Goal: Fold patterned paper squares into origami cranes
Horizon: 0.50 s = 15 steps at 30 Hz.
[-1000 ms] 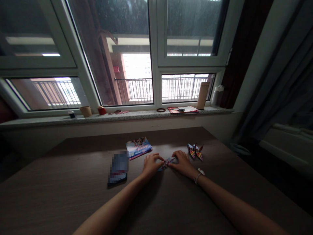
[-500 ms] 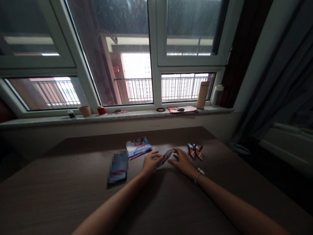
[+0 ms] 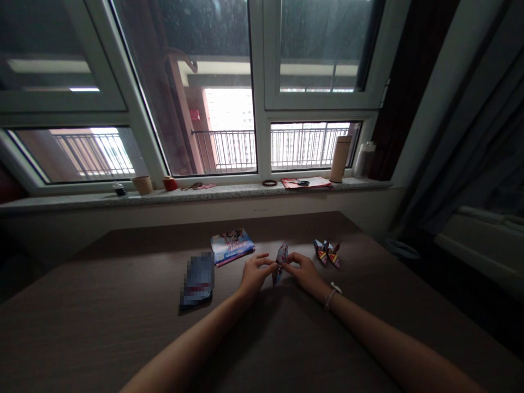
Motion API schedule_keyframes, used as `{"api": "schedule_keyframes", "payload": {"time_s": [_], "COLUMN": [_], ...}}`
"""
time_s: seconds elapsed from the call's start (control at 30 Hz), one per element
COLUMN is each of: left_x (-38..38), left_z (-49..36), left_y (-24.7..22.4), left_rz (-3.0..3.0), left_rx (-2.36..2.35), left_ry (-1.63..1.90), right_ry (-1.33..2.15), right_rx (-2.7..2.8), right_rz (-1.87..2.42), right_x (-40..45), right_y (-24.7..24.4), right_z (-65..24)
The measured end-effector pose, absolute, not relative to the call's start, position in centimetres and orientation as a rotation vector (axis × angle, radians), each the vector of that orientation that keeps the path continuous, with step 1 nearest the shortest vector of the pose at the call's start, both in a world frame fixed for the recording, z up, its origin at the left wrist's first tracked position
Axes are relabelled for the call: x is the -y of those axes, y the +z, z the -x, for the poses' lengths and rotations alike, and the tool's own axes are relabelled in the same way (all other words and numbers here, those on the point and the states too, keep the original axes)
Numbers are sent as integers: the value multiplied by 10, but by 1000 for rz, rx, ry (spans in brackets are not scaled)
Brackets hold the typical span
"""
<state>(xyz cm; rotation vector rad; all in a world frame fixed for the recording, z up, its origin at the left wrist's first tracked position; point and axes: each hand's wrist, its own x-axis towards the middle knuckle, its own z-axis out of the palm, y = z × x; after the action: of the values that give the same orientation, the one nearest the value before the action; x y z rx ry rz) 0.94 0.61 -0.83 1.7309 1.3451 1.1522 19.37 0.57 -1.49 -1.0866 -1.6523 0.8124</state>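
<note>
A narrow folded piece of patterned origami paper (image 3: 280, 263) stands nearly upright between my hands, blue and red in its print. My left hand (image 3: 256, 274) pinches its left side, and my right hand (image 3: 305, 271) pinches its right side. Just beyond my right hand sit finished paper cranes (image 3: 326, 252) in a similar print. A stack of printed paper (image 3: 231, 246) lies beyond my left hand. Left of it is a dark blue packet (image 3: 198, 279), its surface blurred out.
All this rests on a dark wooden table (image 3: 102, 311). Beyond it, a stone windowsill (image 3: 229, 192) holds a tan flask (image 3: 340, 159), cups, a bangle and papers. Large windows overlook a balcony railing. A curtain hangs at the right.
The folded paper has swung from a slanted, low position to nearly upright. My hands have closed in on it from both sides.
</note>
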Motion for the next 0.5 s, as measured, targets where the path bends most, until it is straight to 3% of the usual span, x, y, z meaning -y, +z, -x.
{"api": "schedule_keyframes", "payload": {"time_s": [0.27, 0.5], "left_x": [-4, -3], "left_z": [-11, -12], "left_y": [-8, -10], "left_rz": [-1712, -1615], "left_rx": [-1386, -1345], "left_ry": [1181, 1256], "right_ry": [860, 674], "right_rx": [1456, 1620], "right_rz": [1026, 1061], "right_x": [-5, 2], "right_y": [-19, -12], "right_z": [-185, -185]}}
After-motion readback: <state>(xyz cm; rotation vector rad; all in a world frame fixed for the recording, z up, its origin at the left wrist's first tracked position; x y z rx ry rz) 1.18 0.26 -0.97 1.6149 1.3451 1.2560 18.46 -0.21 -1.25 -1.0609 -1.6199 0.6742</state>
